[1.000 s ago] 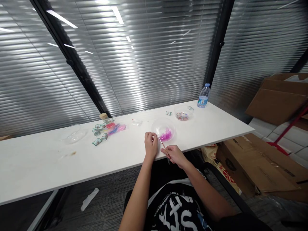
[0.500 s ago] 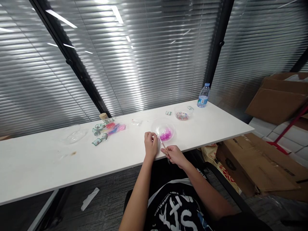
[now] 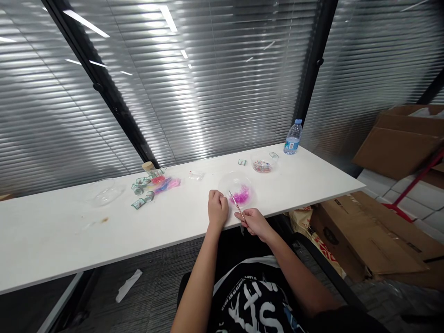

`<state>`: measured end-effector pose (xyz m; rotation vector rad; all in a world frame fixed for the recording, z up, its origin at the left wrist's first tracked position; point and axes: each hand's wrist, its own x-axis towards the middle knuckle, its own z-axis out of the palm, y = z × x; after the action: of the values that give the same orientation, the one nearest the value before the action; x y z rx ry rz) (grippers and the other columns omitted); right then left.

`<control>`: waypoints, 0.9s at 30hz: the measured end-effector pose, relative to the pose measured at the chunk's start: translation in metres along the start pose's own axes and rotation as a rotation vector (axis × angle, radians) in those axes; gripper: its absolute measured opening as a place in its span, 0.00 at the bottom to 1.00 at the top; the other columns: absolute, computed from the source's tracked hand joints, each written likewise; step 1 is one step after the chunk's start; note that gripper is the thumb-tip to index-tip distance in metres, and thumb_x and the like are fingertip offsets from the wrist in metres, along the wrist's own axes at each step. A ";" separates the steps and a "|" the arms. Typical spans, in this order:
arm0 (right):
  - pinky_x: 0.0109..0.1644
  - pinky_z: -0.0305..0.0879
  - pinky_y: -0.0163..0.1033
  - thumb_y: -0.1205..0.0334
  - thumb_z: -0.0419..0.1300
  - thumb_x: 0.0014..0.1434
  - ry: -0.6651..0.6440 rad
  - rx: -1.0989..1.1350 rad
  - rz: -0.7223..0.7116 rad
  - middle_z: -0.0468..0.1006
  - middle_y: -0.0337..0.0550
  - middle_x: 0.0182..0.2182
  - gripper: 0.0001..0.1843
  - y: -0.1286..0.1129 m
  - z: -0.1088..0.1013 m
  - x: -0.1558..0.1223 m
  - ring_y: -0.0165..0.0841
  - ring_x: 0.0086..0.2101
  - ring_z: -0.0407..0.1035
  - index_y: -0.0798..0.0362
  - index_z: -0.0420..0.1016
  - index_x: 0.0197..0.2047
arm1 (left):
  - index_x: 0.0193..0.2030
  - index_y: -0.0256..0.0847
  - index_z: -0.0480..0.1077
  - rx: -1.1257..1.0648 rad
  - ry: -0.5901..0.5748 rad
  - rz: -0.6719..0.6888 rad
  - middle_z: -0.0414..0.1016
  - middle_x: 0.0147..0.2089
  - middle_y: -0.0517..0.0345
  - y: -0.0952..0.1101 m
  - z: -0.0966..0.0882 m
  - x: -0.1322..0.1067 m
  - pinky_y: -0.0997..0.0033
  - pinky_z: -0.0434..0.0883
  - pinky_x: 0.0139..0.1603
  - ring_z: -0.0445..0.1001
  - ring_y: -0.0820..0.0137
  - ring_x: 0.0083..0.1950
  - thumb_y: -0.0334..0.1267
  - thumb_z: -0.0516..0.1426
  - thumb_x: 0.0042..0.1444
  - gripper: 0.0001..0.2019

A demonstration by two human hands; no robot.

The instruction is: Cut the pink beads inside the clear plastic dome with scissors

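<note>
My right hand [image 3: 255, 222] grips a slim copper-coloured tool [image 3: 239, 209] with a silvery tip; its exact kind is too small to tell. The tool slants up and left over the near side of a clear round bowl [image 3: 225, 179]. Bright magenta, strand-like material [image 3: 242, 194] lies in that bowl. Just left of the bowl, my left hand [image 3: 218, 207] is closed with its fingers curled in. Whatever it may hold is hidden by the fingers.
Behind the bowl stand another clear bowl [image 3: 252, 163] of multicoloured bits and a water bottle [image 3: 292, 138]. To the left lie crumpled green-and-clear wrappers [image 3: 138, 203], colourful packets [image 3: 168, 185], a corked jar [image 3: 148, 167] and a clear plastic lid [image 3: 106, 196]. Cardboard boxes [image 3: 374, 236] fill the right.
The tool's tip has shifted slightly right, away from my left hand and over the bowl. My left hand's fingers have curled in more tightly. My right hand has moved slightly right.
</note>
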<state>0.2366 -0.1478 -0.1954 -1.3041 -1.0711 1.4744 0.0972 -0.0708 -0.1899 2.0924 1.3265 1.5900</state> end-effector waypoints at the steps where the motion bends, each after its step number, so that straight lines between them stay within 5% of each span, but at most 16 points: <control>1: 0.14 0.35 0.29 0.45 0.64 0.53 0.003 -0.006 0.000 0.59 0.29 0.15 0.25 -0.001 -0.001 -0.001 0.18 0.12 0.44 0.52 0.56 0.22 | 0.26 0.42 0.55 0.008 -0.001 0.000 0.59 0.32 0.57 0.001 0.000 0.000 0.66 0.63 0.37 0.63 0.68 0.35 0.25 0.47 0.55 0.10; 12: 0.17 0.39 0.32 0.44 0.60 0.55 0.089 -0.124 -0.005 0.58 0.30 0.15 0.25 -0.008 -0.012 -0.003 0.21 0.13 0.46 0.52 0.57 0.21 | 0.25 0.42 0.54 0.056 0.023 0.005 0.58 0.31 0.59 0.003 0.001 0.000 0.68 0.61 0.34 0.61 0.71 0.32 0.28 0.48 0.60 0.12; 19: 0.26 0.48 0.36 0.47 0.60 0.54 0.396 -0.836 -0.112 0.67 0.41 0.16 0.24 -0.040 -0.029 -0.012 0.31 0.23 0.62 0.52 0.62 0.16 | 0.27 0.41 0.60 0.054 0.035 0.036 0.60 0.33 0.58 0.005 0.001 0.000 0.69 0.63 0.35 0.63 0.72 0.32 0.33 0.50 0.63 0.12; 22: 0.29 0.54 0.37 0.46 0.60 0.54 0.468 -1.015 -0.024 0.78 0.49 0.27 0.18 -0.057 -0.032 -0.012 0.39 0.31 0.71 0.53 0.74 0.25 | 0.28 0.40 0.62 0.055 0.039 0.048 0.61 0.34 0.58 0.005 0.001 -0.001 0.70 0.64 0.35 0.63 0.73 0.30 0.36 0.51 0.64 0.12; 27: 0.36 0.62 0.40 0.47 0.59 0.54 0.459 -1.198 0.021 0.80 0.56 0.39 0.20 -0.080 -0.033 -0.005 0.45 0.40 0.74 0.55 0.79 0.39 | 0.29 0.40 0.65 0.059 0.047 0.063 0.62 0.34 0.58 0.004 0.001 -0.002 0.70 0.65 0.35 0.63 0.74 0.29 0.39 0.53 0.65 0.12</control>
<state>0.2749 -0.1307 -0.1198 -2.2905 -1.6661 0.3642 0.1000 -0.0746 -0.1888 2.1646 1.3506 1.6546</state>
